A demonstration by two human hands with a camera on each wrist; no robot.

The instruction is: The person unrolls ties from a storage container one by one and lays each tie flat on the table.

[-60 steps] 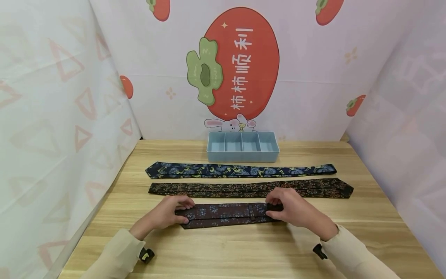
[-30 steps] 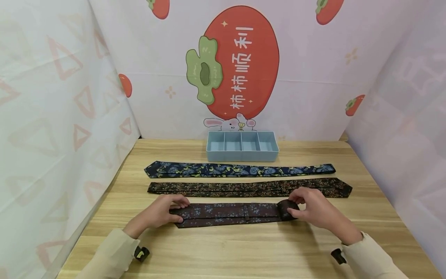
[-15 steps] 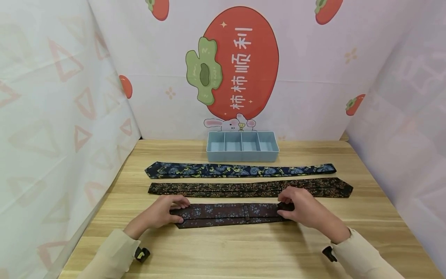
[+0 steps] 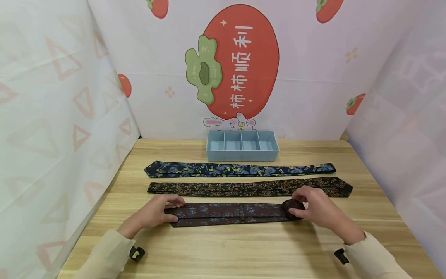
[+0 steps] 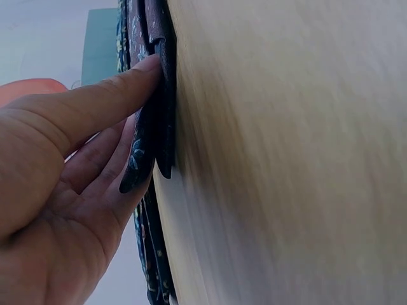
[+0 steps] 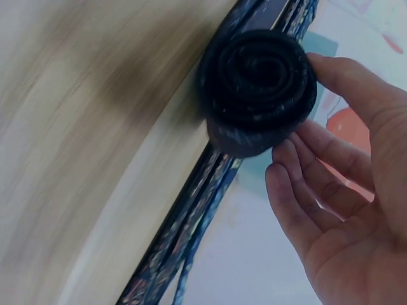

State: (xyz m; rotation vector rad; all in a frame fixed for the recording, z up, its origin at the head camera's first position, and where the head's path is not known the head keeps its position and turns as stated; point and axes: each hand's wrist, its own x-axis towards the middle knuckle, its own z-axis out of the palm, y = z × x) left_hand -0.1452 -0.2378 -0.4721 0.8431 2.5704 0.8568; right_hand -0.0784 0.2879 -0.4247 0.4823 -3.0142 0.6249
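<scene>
A dark maroon necktie (image 4: 216, 211) with blue flowers lies lengthwise near me, its right end wound into a roll (image 4: 292, 208). My left hand (image 4: 156, 211) pinches the wide left end; in the left wrist view the thumb (image 5: 108, 98) presses on the tie's edge, with the other fingers partly hidden behind it. At the other end my right hand (image 4: 318, 207) holds the roll between thumb and fingers. The right wrist view shows the spiral of the roll (image 6: 261, 76) end-on, fingertips against its side.
Behind lies a black necktie (image 4: 223, 189) with a small orange-brown pattern, then a navy necktie (image 4: 240, 169) with blue and yellow figures. A pale blue box (image 4: 242, 155) with several compartments stands at the back of the wooden table (image 4: 223, 252). Printed cloth walls surround it.
My right hand has shifted right, back left, then right again with the roll, which shows more now. My left hand and the tie's wide end have slid slightly left. The other ties stay put.
</scene>
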